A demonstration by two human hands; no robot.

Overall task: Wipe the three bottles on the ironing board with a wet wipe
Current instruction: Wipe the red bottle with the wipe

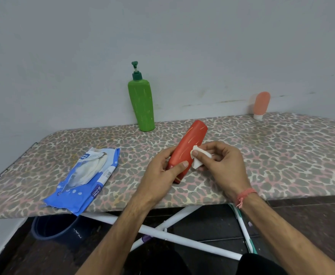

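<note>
Left hand grips the red bottle near its lower end, thumb across the front; bottle tilted, held over the board, top end pointing away toward the wall; right hand pinches a folded wipe and presses it against the bottle's right side. Green bottle upright at the far edge; pink bottle cap-down, far right by the wall. Wipe pack flat on the board, left, overhanging the near edge.
</note>
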